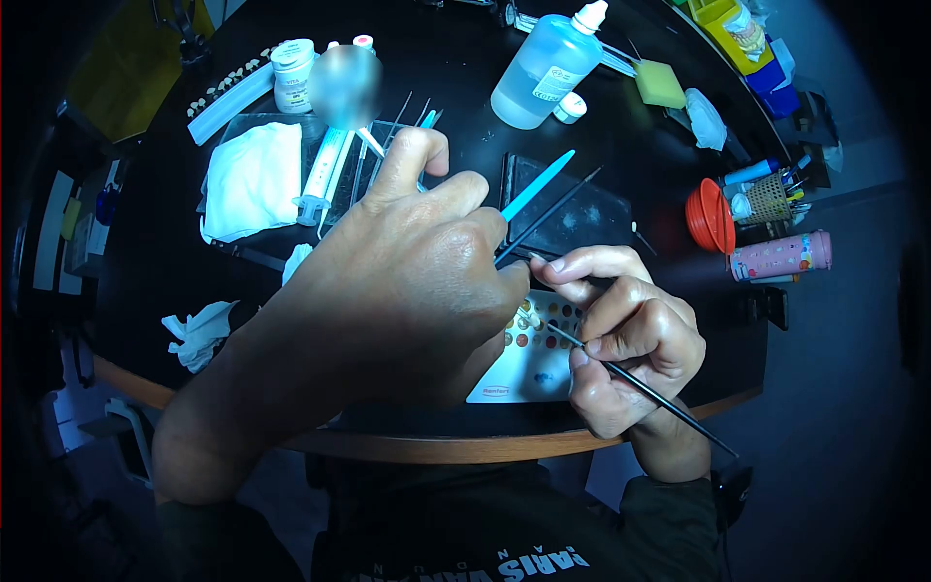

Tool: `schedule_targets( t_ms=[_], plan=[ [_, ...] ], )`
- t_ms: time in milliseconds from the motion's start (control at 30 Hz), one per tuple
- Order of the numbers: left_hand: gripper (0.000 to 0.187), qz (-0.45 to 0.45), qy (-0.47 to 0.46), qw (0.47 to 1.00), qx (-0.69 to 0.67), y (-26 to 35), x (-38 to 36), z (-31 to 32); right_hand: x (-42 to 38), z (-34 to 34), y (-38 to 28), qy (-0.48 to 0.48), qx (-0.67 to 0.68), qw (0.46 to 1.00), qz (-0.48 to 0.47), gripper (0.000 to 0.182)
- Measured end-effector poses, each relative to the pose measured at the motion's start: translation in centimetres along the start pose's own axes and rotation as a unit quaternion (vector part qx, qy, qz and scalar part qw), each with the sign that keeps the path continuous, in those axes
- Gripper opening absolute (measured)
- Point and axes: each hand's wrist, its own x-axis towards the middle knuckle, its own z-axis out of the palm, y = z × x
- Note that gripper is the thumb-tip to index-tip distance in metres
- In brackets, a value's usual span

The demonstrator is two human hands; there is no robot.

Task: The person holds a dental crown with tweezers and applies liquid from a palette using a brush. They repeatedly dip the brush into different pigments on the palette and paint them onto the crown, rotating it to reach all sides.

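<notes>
My right hand (640, 330) is closed around a thin dark brush (674, 410), its tip angled up and left toward my left fingers. My left hand (427, 247) reaches across from the lower left with its fingers curled in; the back of the hand hides most of what it holds, and I cannot tell what that is. A small whitish piece (529, 314) shows beside its fingertips, close to the brush tip. Under both hands lies a white palette card (514, 376) with rows of coloured dots. A small metallic end (532, 256) shows by my right index finger.
Behind my hands are a dark slab (601, 218), a light blue tool (538, 184) and another thin brush (562, 204). A bottle of bluish liquid (548, 73) stands at the back. Folded white cloth (257, 179) and a large syringe (325, 175) lie left; a red bowl (708, 215) stands right.
</notes>
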Motion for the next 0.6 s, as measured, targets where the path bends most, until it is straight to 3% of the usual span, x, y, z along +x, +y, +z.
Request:
schedule_targets(
  t_ms=[600],
  plan=[
    [0.015, 0.008, -0.013, 1.000, -0.017, -0.03, -0.08, 0.19, -0.01, 0.24, -0.15, -0.001, 0.017, 0.999, 0.031, 0.015]
  ],
)
